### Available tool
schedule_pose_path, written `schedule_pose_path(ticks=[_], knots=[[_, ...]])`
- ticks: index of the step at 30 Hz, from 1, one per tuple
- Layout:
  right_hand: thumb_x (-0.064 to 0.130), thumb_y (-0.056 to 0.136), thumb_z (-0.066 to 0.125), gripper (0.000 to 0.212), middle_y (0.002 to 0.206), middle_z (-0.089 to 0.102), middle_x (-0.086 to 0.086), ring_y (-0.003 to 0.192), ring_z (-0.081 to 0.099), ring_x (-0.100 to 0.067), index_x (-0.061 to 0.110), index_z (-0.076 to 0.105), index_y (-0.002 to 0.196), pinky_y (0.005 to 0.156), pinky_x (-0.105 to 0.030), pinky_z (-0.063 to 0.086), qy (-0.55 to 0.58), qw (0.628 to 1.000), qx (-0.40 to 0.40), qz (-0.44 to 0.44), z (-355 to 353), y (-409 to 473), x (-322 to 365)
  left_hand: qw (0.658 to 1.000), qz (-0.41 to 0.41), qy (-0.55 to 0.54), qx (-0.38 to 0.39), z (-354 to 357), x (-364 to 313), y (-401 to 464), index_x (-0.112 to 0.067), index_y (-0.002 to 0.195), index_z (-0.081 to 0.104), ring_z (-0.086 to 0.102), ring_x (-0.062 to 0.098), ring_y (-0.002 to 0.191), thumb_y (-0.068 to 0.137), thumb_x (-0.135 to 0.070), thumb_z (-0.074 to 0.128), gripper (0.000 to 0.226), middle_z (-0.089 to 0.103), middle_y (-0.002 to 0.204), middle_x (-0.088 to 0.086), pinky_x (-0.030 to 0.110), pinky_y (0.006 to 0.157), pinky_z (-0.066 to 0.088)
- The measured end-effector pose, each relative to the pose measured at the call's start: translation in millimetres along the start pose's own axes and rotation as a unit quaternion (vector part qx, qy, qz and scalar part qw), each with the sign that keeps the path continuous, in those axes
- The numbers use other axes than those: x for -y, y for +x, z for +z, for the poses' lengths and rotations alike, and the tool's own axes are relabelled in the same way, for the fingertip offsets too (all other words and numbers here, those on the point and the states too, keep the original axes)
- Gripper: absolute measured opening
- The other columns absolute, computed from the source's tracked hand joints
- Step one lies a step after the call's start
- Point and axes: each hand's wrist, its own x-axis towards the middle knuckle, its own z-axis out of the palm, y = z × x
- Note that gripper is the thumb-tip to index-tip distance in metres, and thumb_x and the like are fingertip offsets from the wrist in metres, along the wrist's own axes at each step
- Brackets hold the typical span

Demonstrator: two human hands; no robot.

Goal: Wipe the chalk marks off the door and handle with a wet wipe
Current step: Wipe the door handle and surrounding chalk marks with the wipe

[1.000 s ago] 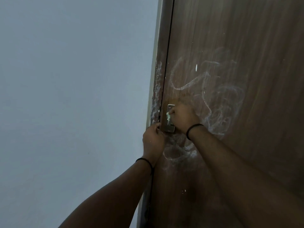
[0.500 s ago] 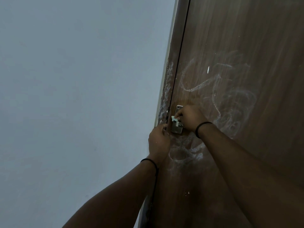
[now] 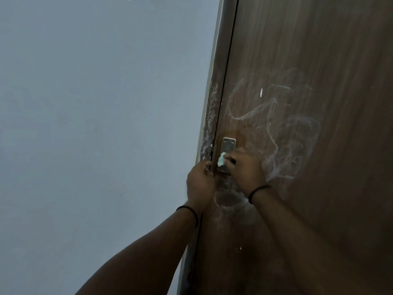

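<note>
My left hand (image 3: 200,182) still rests curled against the door's edge just left of the handle, though whether those fingers grip anything I cannot tell, while my right hand (image 3: 244,167) pinches the balled wet wipe (image 3: 285,160) against the lower part of the metal handle plate (image 3: 227,149). Over the last second the wipe has slid down the plate, baring its clean upper screws, so I judge the handle nearly done. Farther up and right, the chalk marks (image 3: 293,133) on the wooden door (image 3: 319,50) remain untouched, as does the chalk on the door frame (image 3: 209,116).
</note>
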Motion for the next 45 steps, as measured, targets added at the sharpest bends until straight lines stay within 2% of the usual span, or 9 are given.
schedule_pose_path(ticks=[12, 20, 24, 26, 30, 34, 36, 42, 45], knots=[[0.009, 0.090, 0.065, 0.011, 0.097, 0.063, -0.009, 0.084, 0.059, -0.019, 0.005, 0.074, 0.086, 0.073, -0.023, 0.042, 0.059, 0.985, -0.111, 0.121, 33, -28, -7, 0.999, 0.027, 0.024, 0.010, 0, 9, -6, -0.012, 0.112, 0.069, 0.060, 0.011, 0.091, 0.098, -0.007, 0.048, 0.026, 0.072, 0.109, 0.004, 0.020, 0.082, 0.044], [0.013, 0.089, 0.068, 0.007, 0.093, 0.061, 0.004, 0.082, 0.062, -0.015, 0.014, 0.075, 0.092, 0.080, -0.035, 0.057, 0.156, 0.882, -0.310, 0.318, 3, -55, -57, 0.999, 0.030, 0.010, 0.023, 12, 10, -6, -0.010, 0.124, 0.067, 0.065, 0.021, 0.109, 0.100, -0.005, 0.046, 0.032, 0.070, 0.119, 0.007, 0.028, 0.097, 0.049], [0.014, 0.092, 0.065, 0.017, 0.104, 0.058, 0.003, 0.087, 0.058, -0.010, 0.013, 0.073, 0.107, 0.072, 0.000, 0.041, 0.144, 0.927, -0.258, 0.231, 13, -49, -29, 0.999, 0.052, 0.006, 0.015, 18, 6, -9, -0.013, 0.125, 0.065, 0.055, -0.005, 0.100, 0.097, -0.005, 0.048, 0.033, 0.068, 0.116, -0.003, -0.002, 0.081, 0.035], [0.014, 0.093, 0.064, 0.023, 0.109, 0.056, 0.003, 0.091, 0.055, -0.006, 0.012, 0.070, 0.116, 0.074, -0.004, 0.041, 0.143, 0.951, -0.209, 0.180, 23, -41, -8, 0.998, 0.065, -0.002, 0.013, 18, 4, -11, -0.015, 0.118, 0.068, 0.056, -0.015, 0.089, 0.095, -0.004, 0.048, 0.032, 0.064, 0.101, -0.013, -0.005, 0.069, 0.036], [0.005, 0.092, 0.059, 0.022, 0.109, 0.061, -0.010, 0.094, 0.053, -0.013, 0.004, 0.071, 0.110, 0.081, -0.022, 0.039, 0.096, 0.987, -0.091, 0.095, 34, -19, 9, 0.998, 0.054, 0.001, 0.019, 13, 5, -8, -0.018, 0.110, 0.069, 0.061, 0.008, 0.086, 0.096, -0.008, 0.046, 0.029, 0.063, 0.093, -0.013, 0.009, 0.071, 0.041], [0.013, 0.095, 0.060, 0.016, 0.090, 0.060, 0.003, 0.077, 0.052, 0.004, 0.004, 0.073, 0.097, 0.069, -0.024, 0.041, 0.087, 0.983, -0.127, 0.103, 23, -17, -15, 0.998, 0.053, 0.013, 0.013, 6, 7, -1, -0.013, 0.118, 0.068, 0.064, 0.017, 0.100, 0.098, -0.006, 0.045, 0.031, 0.071, 0.112, 0.003, 0.027, 0.088, 0.050], [0.011, 0.094, 0.063, 0.015, 0.095, 0.064, -0.006, 0.083, 0.054, -0.008, 0.004, 0.075, 0.099, 0.073, -0.026, 0.044, 0.040, 0.983, -0.151, 0.098, 13, -26, -34, 0.999, 0.044, 0.014, 0.014, 6, 6, 1, -0.011, 0.121, 0.067, 0.065, 0.021, 0.105, 0.099, -0.005, 0.046, 0.032, 0.071, 0.117, 0.007, 0.031, 0.093, 0.051], [0.002, 0.088, 0.061, 0.018, 0.093, 0.069, -0.012, 0.089, 0.061, -0.027, 0.007, 0.077, 0.097, 0.078, -0.036, 0.050, -0.019, 0.980, -0.153, 0.125, -15, -25, -52, 0.997, 0.078, 0.001, 0.019, 13, 2, -6, -0.011, 0.119, 0.067, 0.061, 0.011, 0.095, 0.096, -0.002, 0.049, 0.032, 0.071, 0.114, 0.006, 0.002, 0.079, 0.043], [0.002, 0.088, 0.055, 0.024, 0.094, 0.070, -0.008, 0.088, 0.062, -0.022, 0.012, 0.076, 0.095, 0.077, -0.030, 0.048, -0.077, 0.989, -0.057, 0.116, -14, -7, -35, 0.996, 0.090, 0.013, 0.024, 16, -2, -4, -0.014, 0.118, 0.067, 0.055, 0.004, 0.090, 0.096, -0.004, 0.047, 0.031, 0.071, 0.110, 0.002, -0.004, 0.066, 0.036]])
